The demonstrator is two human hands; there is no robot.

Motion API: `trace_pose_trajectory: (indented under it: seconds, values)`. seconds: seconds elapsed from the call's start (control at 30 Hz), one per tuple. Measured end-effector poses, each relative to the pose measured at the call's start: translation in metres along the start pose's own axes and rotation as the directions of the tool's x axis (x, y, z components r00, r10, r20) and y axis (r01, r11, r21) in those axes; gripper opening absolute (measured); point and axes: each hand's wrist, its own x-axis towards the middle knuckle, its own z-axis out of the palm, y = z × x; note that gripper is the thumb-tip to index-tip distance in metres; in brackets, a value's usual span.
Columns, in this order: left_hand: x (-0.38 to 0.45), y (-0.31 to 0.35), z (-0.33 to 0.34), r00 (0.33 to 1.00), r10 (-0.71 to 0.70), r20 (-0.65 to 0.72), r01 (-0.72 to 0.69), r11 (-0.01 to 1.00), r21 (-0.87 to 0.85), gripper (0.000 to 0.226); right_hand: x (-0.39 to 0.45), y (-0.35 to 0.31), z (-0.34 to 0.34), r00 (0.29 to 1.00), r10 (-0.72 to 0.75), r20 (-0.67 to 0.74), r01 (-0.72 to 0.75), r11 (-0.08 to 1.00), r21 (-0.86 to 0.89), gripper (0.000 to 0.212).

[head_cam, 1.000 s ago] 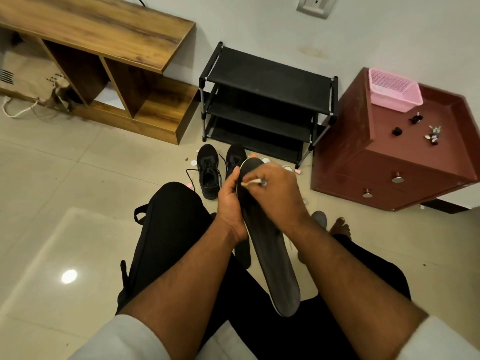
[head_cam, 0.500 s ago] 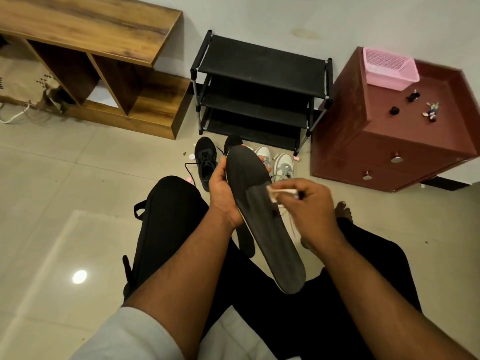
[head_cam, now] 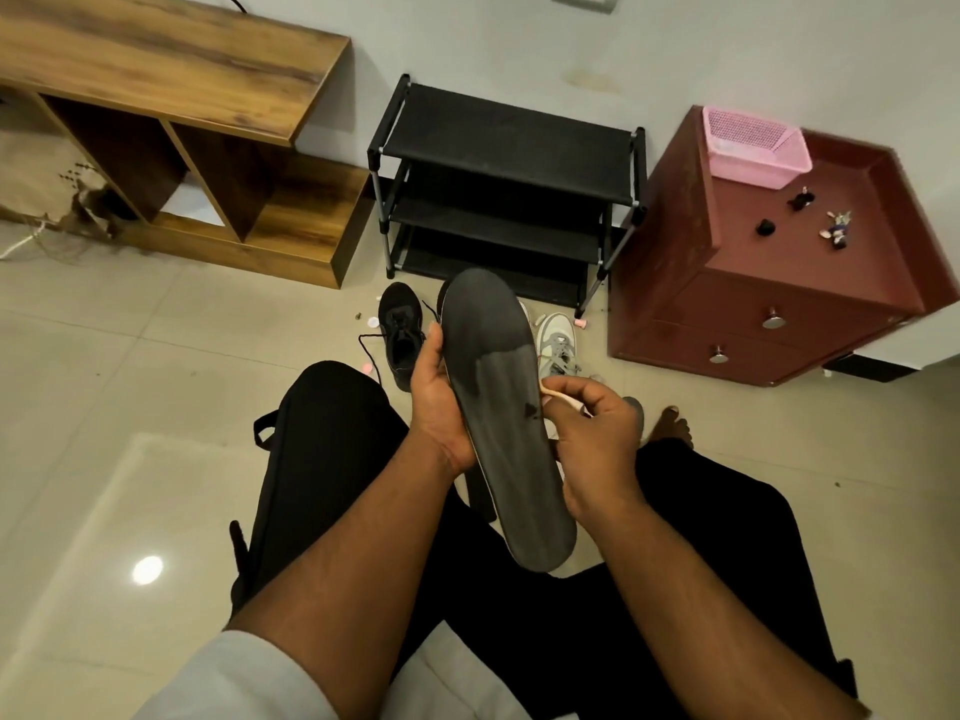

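A long dark grey shoe insole (head_cam: pixel 498 407) is held up over my lap, toe end pointing away from me. Its lower half looks darker and damp, with a small dark spot near the right edge. My left hand (head_cam: pixel 441 402) grips the insole's left edge, thumb on its face. My right hand (head_cam: pixel 592 433) pinches a small whitish wipe (head_cam: pixel 558 396) against the insole's right edge at mid-length. A second dark insole (head_cam: pixel 480 498) shows partly beneath the first, between my knees.
A black sneaker (head_cam: pixel 400 330) and a grey-white sneaker (head_cam: pixel 558 345) lie on the tiled floor before a black shoe rack (head_cam: pixel 509 142). A wooden shelf unit (head_cam: pixel 171 59) stands left, a maroon drawer cabinet (head_cam: pixel 779 304) with a pink basket (head_cam: pixel 753 145) right. My bare foot (head_cam: pixel 670 428) rests on the floor.
My right hand has drawn the wipe from the insole's toe end down to its middle right edge. The insole has tilted slightly more upright in my left hand.
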Motion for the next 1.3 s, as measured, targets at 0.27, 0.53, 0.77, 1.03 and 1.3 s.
trace_pose_trajectory:
  seconds: [0.27, 0.53, 0.77, 1.03, 1.3]
  values:
    - [-0.004, -0.001, 0.005, 0.991, -0.073, 0.112, 0.07, 0.997, 0.027, 0.081, 0.005, 0.009, -0.006, 0.938, -0.345, 0.045, 0.341, 0.889, -0.306, 0.025]
    - [-0.008, 0.001, 0.006, 0.99, -0.122, 0.064, 0.118, 0.991, 0.062, 0.068, 0.037, -0.021, -0.001, 0.547, -0.682, 0.486, 0.809, 0.279, -0.518, 0.017]
    - [-0.014, 0.009, 0.002, 0.979, -0.157, 0.129, 0.153, 0.987, 0.041, 0.081, 0.032, -0.018, -0.002, 0.35, -0.506, 0.788, 0.914, 0.001, -0.406, 0.03]
    - [-0.01, 0.003, 0.008, 0.979, -0.16, 0.124, 0.152, 0.985, 0.077, 0.091, 0.026, -0.011, -0.024, 0.286, -0.499, 0.818, 0.917, -0.106, -0.385, 0.019]
    - [-0.011, 0.0, 0.003, 0.989, -0.118, 0.084, 0.112, 0.991, 0.068, 0.074, 0.056, -0.039, 0.004, 0.318, -0.468, 0.825, 0.885, -0.166, -0.435, 0.015]
